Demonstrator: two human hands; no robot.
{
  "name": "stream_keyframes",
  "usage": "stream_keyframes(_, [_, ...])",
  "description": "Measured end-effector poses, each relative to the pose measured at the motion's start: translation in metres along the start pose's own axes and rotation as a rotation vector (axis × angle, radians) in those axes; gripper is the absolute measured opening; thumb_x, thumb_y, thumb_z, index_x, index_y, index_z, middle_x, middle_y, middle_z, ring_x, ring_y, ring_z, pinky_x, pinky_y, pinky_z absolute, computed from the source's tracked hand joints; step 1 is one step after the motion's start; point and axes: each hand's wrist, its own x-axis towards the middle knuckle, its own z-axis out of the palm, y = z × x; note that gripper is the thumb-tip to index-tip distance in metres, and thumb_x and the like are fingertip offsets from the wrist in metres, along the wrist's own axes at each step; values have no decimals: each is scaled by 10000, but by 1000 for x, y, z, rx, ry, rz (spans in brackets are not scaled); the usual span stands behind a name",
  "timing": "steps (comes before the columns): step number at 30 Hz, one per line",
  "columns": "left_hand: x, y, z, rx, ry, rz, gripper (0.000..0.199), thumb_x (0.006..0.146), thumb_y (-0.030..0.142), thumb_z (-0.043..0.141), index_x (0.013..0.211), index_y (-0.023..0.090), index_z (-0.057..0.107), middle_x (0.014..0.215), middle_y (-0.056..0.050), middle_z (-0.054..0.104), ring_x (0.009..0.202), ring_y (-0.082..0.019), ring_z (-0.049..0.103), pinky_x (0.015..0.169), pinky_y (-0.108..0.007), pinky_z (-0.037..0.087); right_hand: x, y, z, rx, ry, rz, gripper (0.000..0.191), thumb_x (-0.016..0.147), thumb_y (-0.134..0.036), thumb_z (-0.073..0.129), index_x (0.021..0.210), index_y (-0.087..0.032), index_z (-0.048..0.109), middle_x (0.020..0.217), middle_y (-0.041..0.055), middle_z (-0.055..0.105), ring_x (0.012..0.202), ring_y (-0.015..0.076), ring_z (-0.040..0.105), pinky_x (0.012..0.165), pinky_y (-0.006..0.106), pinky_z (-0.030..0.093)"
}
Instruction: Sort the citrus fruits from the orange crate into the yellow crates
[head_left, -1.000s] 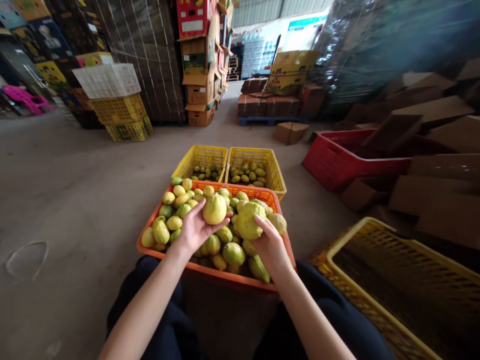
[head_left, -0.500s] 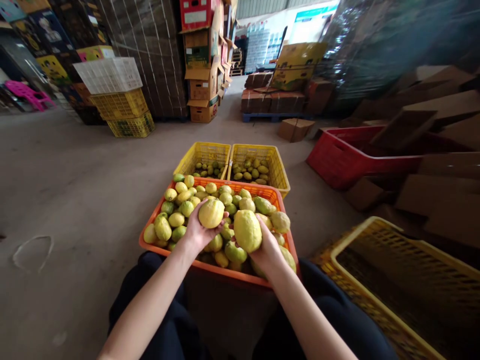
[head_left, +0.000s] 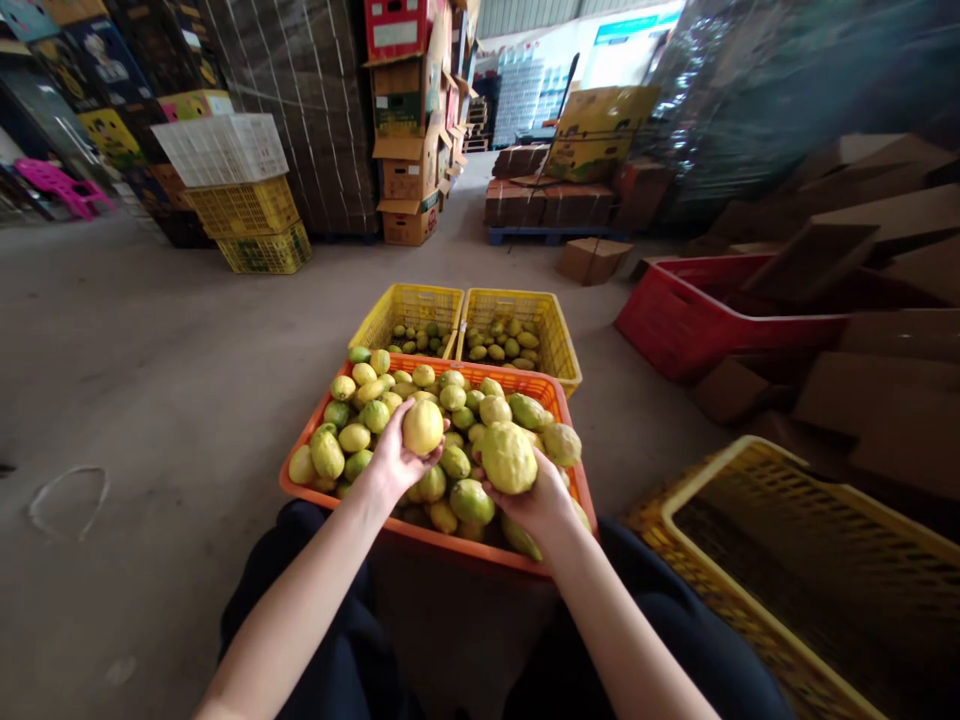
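My left hand (head_left: 399, 458) is closed around a smooth, round yellow citrus fruit (head_left: 423, 428), its fingers under and behind it. A larger, bumpy yellow-green citrus fruit (head_left: 508, 458) rests in my right hand (head_left: 541, 500), whose fingers curl beneath it. Both fruits are held up side by side, apart from each other. Below them stands an orange plastic crate (head_left: 307, 448), heaped with yellow and green fruits of mixed sizes, some smooth and some knobbly. My hands and forearms hide part of the heap and the crate's near rim.
Against the orange crate's far side stand a yellow crate (head_left: 367, 318) and another yellow crate (head_left: 559, 335), both partly filled with smaller fruits. At my right are a large yellow basket (head_left: 705, 490) and a red crate (head_left: 675, 318) among cardboard. Stacked boxes (head_left: 409, 180) rise behind.
The fruit in my right hand has turned and shifted slightly to the right, showing another side. In my left hand the fruit has turned a little too.
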Motion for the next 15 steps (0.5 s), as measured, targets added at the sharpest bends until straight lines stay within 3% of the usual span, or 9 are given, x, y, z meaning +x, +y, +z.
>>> stream_keyframes(2, [1,-1,-1,-34,16,5,352,1008,397,563,1196,121,673,994,-138,749,720,-194,707,511,-244,562,0,-3,3,-20,74,67,240,955,-335,506,1074,-194,659,779,87,751,607,253,703,502,373,584])
stream_keyframes(8, [7,-4,-1,-152,35,-7,280,1023,203,479,1243,233,649,1029,-100,730,925,-241,760,637,-327,642,-11,-6,22,38,281,-48,142,945,-364,589,1042,-270,633,781,20,743,620,226,691,618,411,628])
stream_keyframes(11, [6,-4,0,-205,33,-39,275,1033,212,457,1224,230,654,1003,-105,723,929,-254,758,669,-384,662,-14,-5,28,38,321,-10,142,964,-355,523,1016,-264,619,750,20,731,613,226,696,623,403,623])
stream_keyframes(15, [2,-3,2,-253,34,18,216,1016,348,560,1135,200,661,913,-74,690,798,-221,723,627,-347,662,-13,-4,29,42,302,-14,177,945,-343,515,1062,-261,619,777,31,739,687,249,738,671,427,638])
